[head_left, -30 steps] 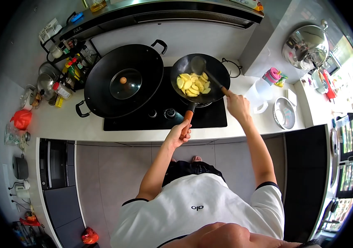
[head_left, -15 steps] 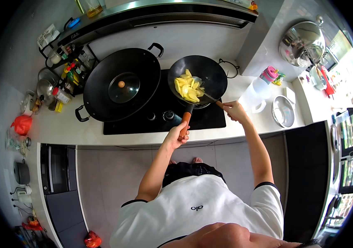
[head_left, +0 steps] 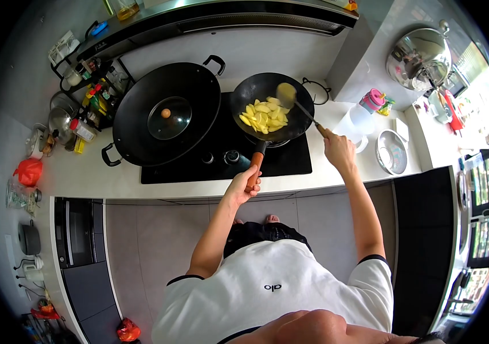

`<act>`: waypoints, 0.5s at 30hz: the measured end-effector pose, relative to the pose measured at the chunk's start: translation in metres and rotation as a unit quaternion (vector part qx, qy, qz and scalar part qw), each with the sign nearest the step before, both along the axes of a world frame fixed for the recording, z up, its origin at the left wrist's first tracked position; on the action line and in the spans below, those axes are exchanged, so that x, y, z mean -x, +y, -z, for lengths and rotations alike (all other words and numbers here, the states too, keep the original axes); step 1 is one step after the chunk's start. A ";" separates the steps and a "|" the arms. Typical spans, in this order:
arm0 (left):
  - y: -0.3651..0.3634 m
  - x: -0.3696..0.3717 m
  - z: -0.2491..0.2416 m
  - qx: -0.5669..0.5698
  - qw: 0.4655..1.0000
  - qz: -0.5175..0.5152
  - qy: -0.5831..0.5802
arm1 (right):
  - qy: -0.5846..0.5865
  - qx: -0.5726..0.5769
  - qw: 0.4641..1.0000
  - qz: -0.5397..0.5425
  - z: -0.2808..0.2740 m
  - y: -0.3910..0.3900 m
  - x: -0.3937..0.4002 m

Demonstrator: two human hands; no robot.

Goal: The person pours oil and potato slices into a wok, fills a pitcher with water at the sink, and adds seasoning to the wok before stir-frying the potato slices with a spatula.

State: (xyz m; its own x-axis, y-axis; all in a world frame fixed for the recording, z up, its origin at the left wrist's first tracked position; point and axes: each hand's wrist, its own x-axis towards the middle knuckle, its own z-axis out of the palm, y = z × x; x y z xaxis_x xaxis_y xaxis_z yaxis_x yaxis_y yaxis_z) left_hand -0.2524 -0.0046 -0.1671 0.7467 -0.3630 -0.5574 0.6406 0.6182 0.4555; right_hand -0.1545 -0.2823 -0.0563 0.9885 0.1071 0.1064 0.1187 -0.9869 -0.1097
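Observation:
My left hand [head_left: 244,186] is wrapped round the orange-brown handle of a small black wok [head_left: 250,86] on the right side of the cooktop. Pale yellow slices [head_left: 264,116] lie in the wok, gathered toward its near left side. In my right hand [head_left: 339,150] is the wooden end of a ladle [head_left: 286,93]. Its round head is over the far right part of the wok, above the slices, and looks yellowish and slightly blurred.
A large black wok [head_left: 141,92] with a glass lid [head_left: 169,118] inside stands left on the cooktop [head_left: 187,172]. Right of the small wok are a clear jug [head_left: 354,125], a metal colander [head_left: 391,152] and a pink-lidded cup [head_left: 373,100]. Bottles crowd the left rack.
My right hand and the ladle have moved up and right, lifting the ladle's head off the slices. The slices are spread differently. My left hand still holds the wok handle.

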 end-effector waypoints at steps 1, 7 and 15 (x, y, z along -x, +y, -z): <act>-0.001 0.000 -0.002 -0.007 1.000 -0.001 0.001 | 0.000 0.034 0.999 0.012 0.000 -0.001 -0.003; -0.002 0.001 -0.003 -0.019 1.000 -0.005 0.003 | 0.119 -0.033 0.992 0.021 -0.002 -0.002 -0.020; -0.001 -0.001 0.002 -0.010 1.000 -0.002 0.007 | 0.246 -0.337 0.907 0.052 0.043 0.024 -0.023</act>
State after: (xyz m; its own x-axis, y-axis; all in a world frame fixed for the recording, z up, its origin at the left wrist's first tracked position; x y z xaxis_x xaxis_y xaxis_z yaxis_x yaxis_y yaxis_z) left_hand -0.2515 -0.0054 -0.1692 0.7395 -0.3490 -0.5756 0.6452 0.6113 0.4583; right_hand -0.1313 -0.2582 -0.0997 0.9352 0.0848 -0.3437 -0.1983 -0.6788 -0.7070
